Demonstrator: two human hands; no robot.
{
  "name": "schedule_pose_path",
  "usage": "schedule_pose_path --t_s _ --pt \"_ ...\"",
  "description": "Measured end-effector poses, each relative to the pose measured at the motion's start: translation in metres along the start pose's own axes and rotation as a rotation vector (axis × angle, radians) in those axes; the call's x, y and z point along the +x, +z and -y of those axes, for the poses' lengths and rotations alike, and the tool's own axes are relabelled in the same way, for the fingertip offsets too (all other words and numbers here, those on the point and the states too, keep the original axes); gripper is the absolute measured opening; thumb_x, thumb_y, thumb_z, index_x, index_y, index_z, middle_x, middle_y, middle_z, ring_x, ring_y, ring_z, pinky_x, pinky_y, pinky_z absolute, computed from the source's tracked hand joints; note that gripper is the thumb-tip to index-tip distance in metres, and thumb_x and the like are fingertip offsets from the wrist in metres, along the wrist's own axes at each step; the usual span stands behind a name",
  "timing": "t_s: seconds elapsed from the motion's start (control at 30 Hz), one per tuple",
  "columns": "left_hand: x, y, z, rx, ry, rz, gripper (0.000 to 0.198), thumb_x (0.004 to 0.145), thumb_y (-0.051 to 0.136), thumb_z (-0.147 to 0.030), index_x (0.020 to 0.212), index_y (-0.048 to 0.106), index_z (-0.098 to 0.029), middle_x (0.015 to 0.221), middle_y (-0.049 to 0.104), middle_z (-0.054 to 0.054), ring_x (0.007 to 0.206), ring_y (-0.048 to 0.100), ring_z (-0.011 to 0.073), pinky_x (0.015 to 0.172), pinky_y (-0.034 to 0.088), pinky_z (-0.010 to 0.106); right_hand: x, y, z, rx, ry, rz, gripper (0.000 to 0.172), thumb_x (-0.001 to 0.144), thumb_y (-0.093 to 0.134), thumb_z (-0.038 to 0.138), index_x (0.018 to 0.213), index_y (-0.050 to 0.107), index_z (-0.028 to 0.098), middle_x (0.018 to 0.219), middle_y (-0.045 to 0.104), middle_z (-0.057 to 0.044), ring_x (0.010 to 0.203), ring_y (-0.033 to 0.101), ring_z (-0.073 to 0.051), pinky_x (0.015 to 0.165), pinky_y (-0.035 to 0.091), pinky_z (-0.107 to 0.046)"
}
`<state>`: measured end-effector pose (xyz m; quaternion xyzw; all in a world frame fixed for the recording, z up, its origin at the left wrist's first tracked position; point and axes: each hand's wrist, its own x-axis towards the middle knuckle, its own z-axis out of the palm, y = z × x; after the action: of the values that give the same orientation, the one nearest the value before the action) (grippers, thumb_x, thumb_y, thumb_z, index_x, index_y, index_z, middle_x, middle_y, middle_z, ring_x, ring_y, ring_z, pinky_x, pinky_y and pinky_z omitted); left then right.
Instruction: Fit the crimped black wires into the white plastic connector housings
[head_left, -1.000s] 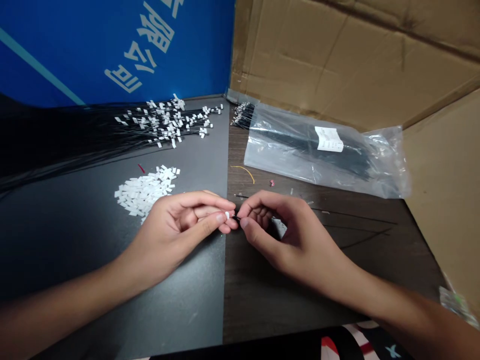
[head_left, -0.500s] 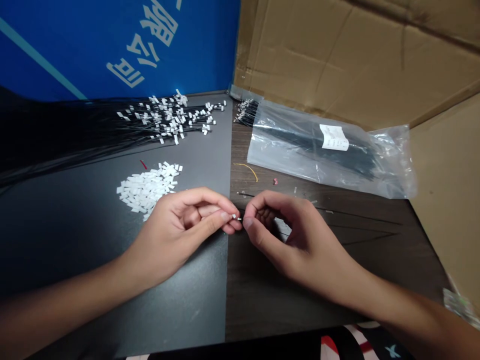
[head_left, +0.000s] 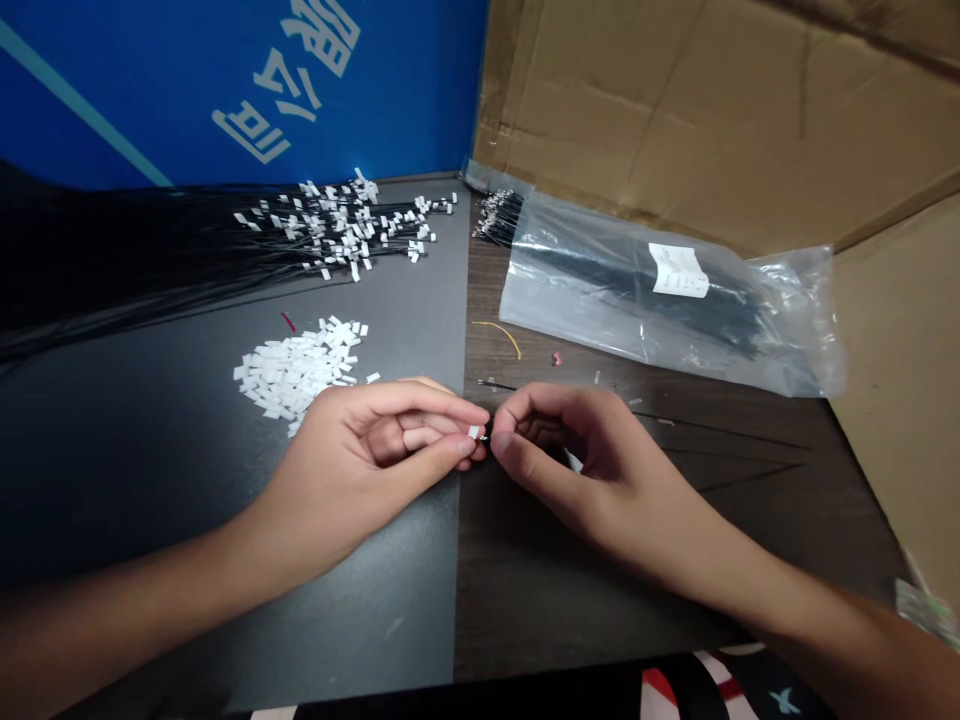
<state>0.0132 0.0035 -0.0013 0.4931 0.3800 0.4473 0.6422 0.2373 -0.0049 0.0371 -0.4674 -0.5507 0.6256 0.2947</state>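
Between the thumb and fingertips of my left hand (head_left: 382, 450) is a small white connector housing (head_left: 473, 432), held over the seam of the two table surfaces. My right hand (head_left: 577, 460) is closed in a pinch on a thin black wire, whose shiny metal terminal (head_left: 484, 438) pokes out toward the housing. The tip sits at or just beside the housing; whether it is inside I cannot tell. Most of the wire is hidden behind my right hand. A pile of loose white housings (head_left: 300, 370) lies beyond my left hand.
Black wires with white housings on their ends (head_left: 345, 230) lie at the back left. A clear plastic bag (head_left: 600, 300) of black wires rests at the back right, against a cardboard wall (head_left: 675, 120). Loose black wires (head_left: 735, 433) and a yellow scrap (head_left: 502, 332) lie nearby.
The white housing shows more between my left fingertips, and my left fingers have straightened slightly. Both hands stay close together, and the view has shifted a little.
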Motion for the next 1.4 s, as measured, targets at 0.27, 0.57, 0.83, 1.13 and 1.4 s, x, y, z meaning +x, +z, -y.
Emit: schedule_pose_path --t_s 0.27,0.57,0.83,1.13,1.4 --pt "0.0015 0.0003 0.0013 0.031 0.023 0.026 0.033 0.088 0.095 0.001 0.096 0.103 -0.029 0.096 0.096 -0.001 0.087 0.093 0.0107 0.087 0.071 0.006 0.0002 -0.0005 -0.0013 -0.028 0.008 -0.001 0.020 0.101 0.094 0.020 0.090 0.077 0.019 0.081 0.074 0.003 0.077 0.066 -0.015 0.068 0.048 -0.024" --pt "0.0001 -0.0027 0.0011 0.055 0.017 0.032 0.035 0.089 0.095 0.000 0.097 0.104 -0.034 0.096 0.095 -0.002 0.088 0.093 0.0100 0.087 0.070 0.005 0.0005 0.0001 -0.0026 -0.107 -0.046 -0.023 0.012 0.097 0.085 0.015 0.089 0.077 0.020 0.078 0.074 0.002 0.071 0.066 -0.015 0.063 0.050 -0.024" --pt "0.0011 -0.0039 0.0034 0.075 0.031 0.039 0.034 0.088 0.097 -0.003 0.098 0.104 -0.035 0.095 0.095 -0.002 0.087 0.092 0.0104 0.087 0.070 0.007 -0.0018 0.0012 0.0006 -0.129 -0.035 -0.036 0.014 0.095 0.084 0.014 0.087 0.076 0.021 0.076 0.073 0.002 0.070 0.067 -0.015 0.062 0.051 -0.024" --pt "0.0011 -0.0042 0.0001 0.097 0.045 0.048 0.024 0.090 0.102 -0.007 0.096 0.104 -0.030 0.094 0.095 0.003 0.088 0.093 0.0154 0.084 0.073 0.011 -0.0005 0.0005 0.0028 -0.119 -0.021 -0.015 0.014 0.092 0.081 0.012 0.085 0.073 0.020 0.074 0.070 0.003 0.070 0.065 -0.013 0.064 0.050 -0.023" --pt "0.0023 -0.0043 -0.0007 0.137 0.049 0.049 0.026 0.090 0.100 -0.006 0.096 0.104 -0.030 0.095 0.095 0.004 0.089 0.092 0.0174 0.082 0.074 0.014 0.0011 -0.0008 0.0053 -0.092 0.031 0.025 0.016 0.093 0.082 0.013 0.084 0.072 0.021 0.074 0.069 0.003 0.071 0.062 -0.014 0.064 0.048 -0.025"
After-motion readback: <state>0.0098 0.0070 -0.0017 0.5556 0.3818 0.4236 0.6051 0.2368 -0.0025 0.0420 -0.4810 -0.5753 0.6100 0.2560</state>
